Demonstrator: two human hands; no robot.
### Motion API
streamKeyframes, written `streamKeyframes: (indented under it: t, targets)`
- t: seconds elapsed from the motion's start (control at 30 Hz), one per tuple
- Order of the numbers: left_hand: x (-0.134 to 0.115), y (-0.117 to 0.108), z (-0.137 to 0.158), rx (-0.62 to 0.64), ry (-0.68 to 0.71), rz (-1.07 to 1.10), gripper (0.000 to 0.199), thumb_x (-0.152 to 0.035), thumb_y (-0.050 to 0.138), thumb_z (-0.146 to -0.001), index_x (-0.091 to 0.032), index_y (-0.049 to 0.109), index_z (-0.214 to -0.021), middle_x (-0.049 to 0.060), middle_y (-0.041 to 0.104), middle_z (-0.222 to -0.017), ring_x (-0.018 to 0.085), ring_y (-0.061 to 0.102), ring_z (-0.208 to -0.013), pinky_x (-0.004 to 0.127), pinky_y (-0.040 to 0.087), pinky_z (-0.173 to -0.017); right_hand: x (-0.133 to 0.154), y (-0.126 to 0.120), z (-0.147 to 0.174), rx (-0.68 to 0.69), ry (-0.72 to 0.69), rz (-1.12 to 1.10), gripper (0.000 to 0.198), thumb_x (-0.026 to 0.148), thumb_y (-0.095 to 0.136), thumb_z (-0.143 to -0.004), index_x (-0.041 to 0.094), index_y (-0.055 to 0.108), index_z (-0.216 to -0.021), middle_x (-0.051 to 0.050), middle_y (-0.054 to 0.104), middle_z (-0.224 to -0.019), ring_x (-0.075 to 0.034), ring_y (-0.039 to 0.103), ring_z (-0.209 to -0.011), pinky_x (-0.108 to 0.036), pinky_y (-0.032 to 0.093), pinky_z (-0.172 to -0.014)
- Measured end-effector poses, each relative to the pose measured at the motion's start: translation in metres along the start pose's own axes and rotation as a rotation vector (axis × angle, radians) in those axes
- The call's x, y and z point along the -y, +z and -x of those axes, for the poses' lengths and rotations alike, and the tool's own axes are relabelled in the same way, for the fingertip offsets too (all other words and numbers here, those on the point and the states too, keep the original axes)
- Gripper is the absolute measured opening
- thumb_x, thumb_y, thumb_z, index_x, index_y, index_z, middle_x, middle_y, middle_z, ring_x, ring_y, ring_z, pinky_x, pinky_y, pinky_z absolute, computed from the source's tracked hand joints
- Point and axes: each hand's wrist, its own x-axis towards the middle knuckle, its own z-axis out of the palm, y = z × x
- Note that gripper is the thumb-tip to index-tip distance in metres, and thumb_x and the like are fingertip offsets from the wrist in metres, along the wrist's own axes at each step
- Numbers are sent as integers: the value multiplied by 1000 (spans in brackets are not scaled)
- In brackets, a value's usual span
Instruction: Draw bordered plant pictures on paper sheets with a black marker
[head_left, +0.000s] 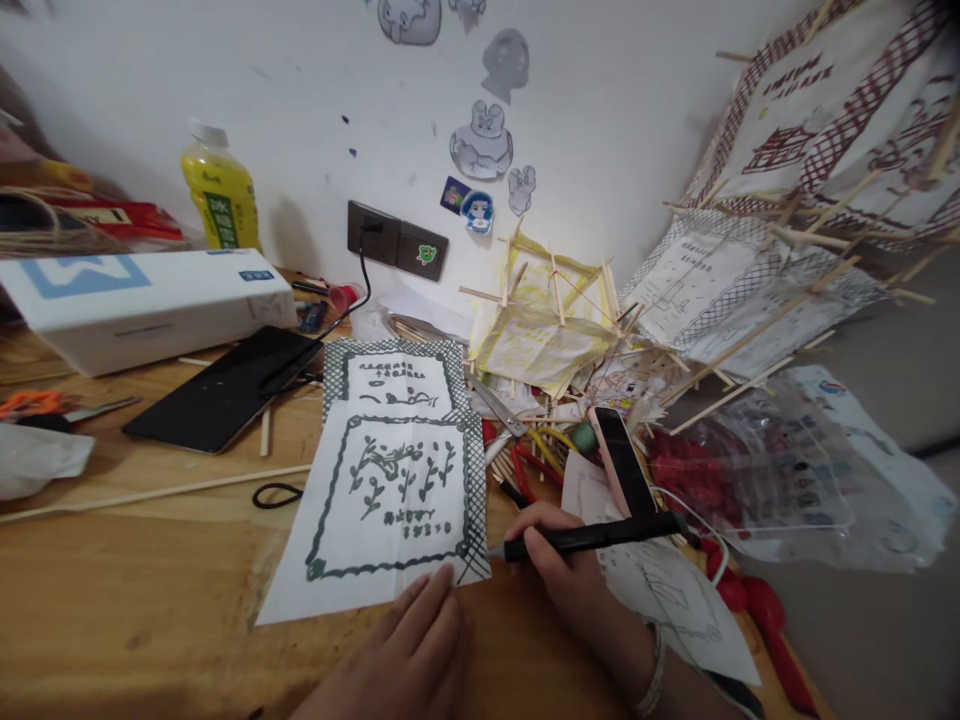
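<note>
A white sheet of paper point(390, 500) lies on the wooden table, bearing dark green drawings of leafy sprigs, lines of writing and a wavy frame. Its right border is filled with dark crosshatching down to the lower right corner. My right hand point(562, 560) grips a black marker pen point(592, 537), its tip at that corner. My left hand point(424, 640) lies flat with fingers stretched over the sheet's bottom edge. Under the far end sits another patterned sheet point(394, 375) with a crosshatched border.
Left stand a black tablet point(225, 390), a white box point(157, 305) and a yellow drink bottle point(220, 190). Behind are scissors point(499, 405) and a yellow paper lantern point(544, 330). On the right are a phone point(624, 460), a drawn sheet point(660, 590), and stick-framed paper lanterns point(750, 270).
</note>
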Motion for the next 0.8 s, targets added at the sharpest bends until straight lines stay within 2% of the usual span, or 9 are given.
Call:
streamKeyframes:
  t: [0.2,0.43,0.6,0.8]
  targets:
    - [0,4,-1,30,0,-12,30,-28,47,-91,-16,67,-109,10,66,-111,26,50,-115,36,41,-96,15,0,1,119,-89,91,20,18,47,-78,19,66,-69,-1,69,-67,-15,63,-65,-25,47,-64]
    - [-1,5,0,16,28,2,31,-30,45,-91,-17,69,-106,9,66,-112,27,52,-114,40,40,-98,15,1,0,164,-110,163,20,18,47,-79,19,67,-74,-1,70,-69,-16,63,-67,-25,48,-66]
    - [0,4,0,13,21,12,31,-29,46,-90,-15,68,-106,9,66,-112,27,52,-113,39,39,-98,12,2,-1,117,-111,119,19,18,47,-79,19,65,-73,-1,69,-69,-15,63,-66,-25,48,-65]
    - [1,4,-2,20,49,-4,30,-28,48,-89,-14,68,-106,10,67,-109,27,51,-111,39,39,-96,10,3,-3,55,-11,100,19,20,46,-79,18,62,-68,-1,65,-64,-14,59,-61,-23,45,-58]
